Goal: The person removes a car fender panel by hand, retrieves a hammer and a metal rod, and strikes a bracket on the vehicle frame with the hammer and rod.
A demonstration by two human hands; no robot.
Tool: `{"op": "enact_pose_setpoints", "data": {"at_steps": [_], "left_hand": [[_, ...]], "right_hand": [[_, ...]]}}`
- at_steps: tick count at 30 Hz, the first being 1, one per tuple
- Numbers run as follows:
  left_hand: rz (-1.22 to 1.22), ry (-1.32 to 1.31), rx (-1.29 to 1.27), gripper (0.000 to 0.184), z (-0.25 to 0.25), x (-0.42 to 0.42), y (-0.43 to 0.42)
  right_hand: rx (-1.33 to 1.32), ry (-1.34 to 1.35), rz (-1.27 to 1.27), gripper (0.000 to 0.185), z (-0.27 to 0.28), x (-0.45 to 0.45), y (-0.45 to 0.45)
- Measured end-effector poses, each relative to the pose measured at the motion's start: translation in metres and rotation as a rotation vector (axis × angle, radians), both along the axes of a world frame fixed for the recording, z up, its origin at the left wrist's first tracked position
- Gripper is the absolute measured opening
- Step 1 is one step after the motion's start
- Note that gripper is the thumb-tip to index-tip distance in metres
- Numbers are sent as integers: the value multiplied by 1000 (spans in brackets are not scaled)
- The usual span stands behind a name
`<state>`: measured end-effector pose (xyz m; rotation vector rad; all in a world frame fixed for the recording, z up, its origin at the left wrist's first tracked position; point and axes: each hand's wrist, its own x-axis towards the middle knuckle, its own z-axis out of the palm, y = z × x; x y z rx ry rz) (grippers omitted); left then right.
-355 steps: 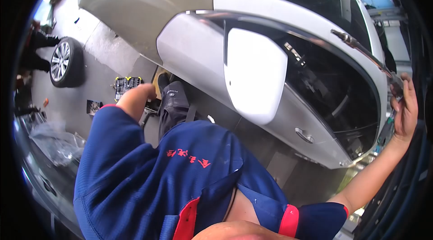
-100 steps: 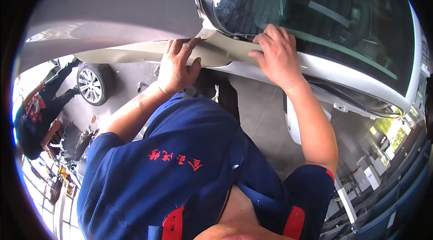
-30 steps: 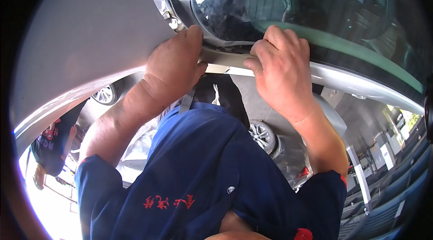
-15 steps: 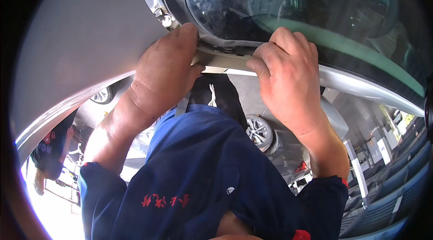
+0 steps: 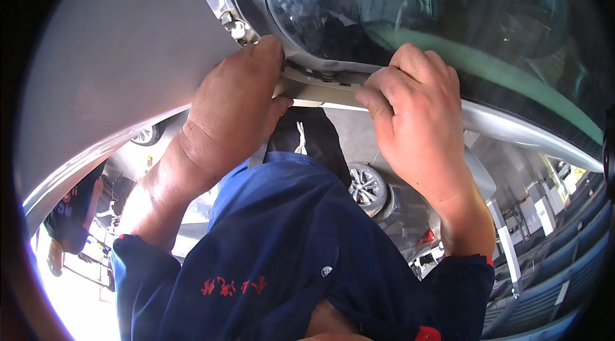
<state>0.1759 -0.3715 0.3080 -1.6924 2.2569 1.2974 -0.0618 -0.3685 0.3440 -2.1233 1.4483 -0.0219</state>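
A grey trim strip [image 5: 314,76] with small dark clips or tabs runs along the lower corner of a car's glass [image 5: 346,27]. My left hand [image 5: 240,94] is closed over the strip's left part, its thumb bent underneath. Near the other end, my right hand [image 5: 419,113] is closed too, with fingers curled over the edge and the thumb below. Both hands hide the parts they grip. Just beyond my left fingertips sits a pale metal hinge-like fitting [image 5: 238,30].
A large grey body panel [image 5: 122,46] rises at left. A silver body edge [image 5: 512,123] stretches off to the right. Below are a car wheel [image 5: 367,187] and a grey car. Another person [image 5: 67,219] stands at far left.
My right hand has shifted slightly right and down along the edge. My left hand keeps nearly the same place and grip.
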Motion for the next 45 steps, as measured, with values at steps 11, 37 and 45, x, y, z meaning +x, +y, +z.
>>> {"op": "enact_pose_setpoints", "data": {"at_steps": [11, 37, 45], "left_hand": [[6, 36, 4, 43, -4, 2, -1], [72, 12, 54, 36, 8, -3, 4], [294, 129, 83, 36, 9, -2, 27]], "right_hand": [[-62, 57, 13, 17, -1, 6, 5], [-129, -43, -30, 14, -12, 1, 16], [-118, -57, -28, 15, -11, 1, 14]]}}
